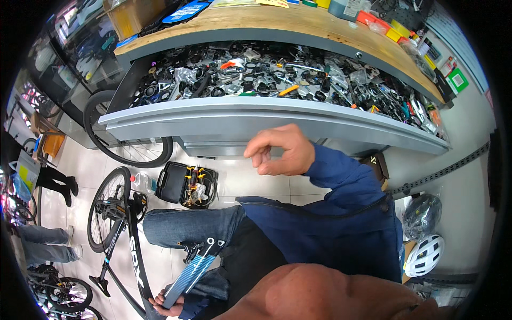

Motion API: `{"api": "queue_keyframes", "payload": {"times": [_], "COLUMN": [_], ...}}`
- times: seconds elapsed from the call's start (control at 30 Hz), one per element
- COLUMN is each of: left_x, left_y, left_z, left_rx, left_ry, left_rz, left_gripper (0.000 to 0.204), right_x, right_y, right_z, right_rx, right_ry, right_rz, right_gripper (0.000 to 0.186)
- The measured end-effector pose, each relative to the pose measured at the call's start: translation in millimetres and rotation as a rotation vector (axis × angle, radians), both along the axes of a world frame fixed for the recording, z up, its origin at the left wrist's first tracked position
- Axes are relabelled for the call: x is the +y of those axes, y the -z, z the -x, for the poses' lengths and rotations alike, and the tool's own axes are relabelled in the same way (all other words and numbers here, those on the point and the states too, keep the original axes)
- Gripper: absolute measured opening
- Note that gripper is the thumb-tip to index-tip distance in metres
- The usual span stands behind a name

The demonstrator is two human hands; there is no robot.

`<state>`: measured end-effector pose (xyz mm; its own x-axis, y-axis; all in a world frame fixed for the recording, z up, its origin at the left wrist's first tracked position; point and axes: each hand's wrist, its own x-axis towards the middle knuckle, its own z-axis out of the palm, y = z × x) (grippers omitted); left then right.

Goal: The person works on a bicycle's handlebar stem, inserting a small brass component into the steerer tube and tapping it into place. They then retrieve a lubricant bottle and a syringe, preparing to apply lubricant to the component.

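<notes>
My right hand [282, 150], in a blue sleeve, hovers just in front of the open drawer's grey front [256, 118]. Its fingers are loosely bent, the thumb stands apart from them, and nothing shows in its grasp. At the lower left, my left hand [167, 305] is closed around the end of a long grey holder with blue stripes [191, 276]. Shiny ring-shaped tool ends [210, 241] stick out at its other end, beside my jeans. Small metal and plastic parts [256, 74] fill the drawer, with an orange-and-white piece [231, 64] and a yellow-orange stick [288, 90] among them.
A wooden worktop [256, 20] lies above the drawer. An opened black tool case [186, 184] rests on the floor near a plastic bottle [143, 183]. A black bicycle frame [134, 250] and a loose wheel [128, 146] are at left. A white helmet [425, 256] sits at right.
</notes>
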<state>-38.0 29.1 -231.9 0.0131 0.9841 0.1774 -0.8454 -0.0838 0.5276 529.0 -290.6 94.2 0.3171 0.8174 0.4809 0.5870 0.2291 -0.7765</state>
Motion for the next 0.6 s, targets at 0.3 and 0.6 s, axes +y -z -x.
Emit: {"api": "queue_keyframes", "payload": {"times": [0.3, 0.6], "left_x": [-10.3, -21.9], "left_y": [-22.0, -24.0], "left_z": [-21.5, -26.6], "left_rx": [0.127, 0.397], "left_ry": [-0.056, -0.222], "left_rz": [-0.129, -0.306], "left_gripper": [0.053, 0.053], "right_x": [-48.5, -50.5], "right_y": [-103.8, -130.8], "right_z": [-21.3, -78.5], "right_rx": [-0.565, -0.699], "right_ry": [0.364, 0.785], "right_rz": [-0.073, -0.133], "right_gripper": [0.035, 0.032]}}
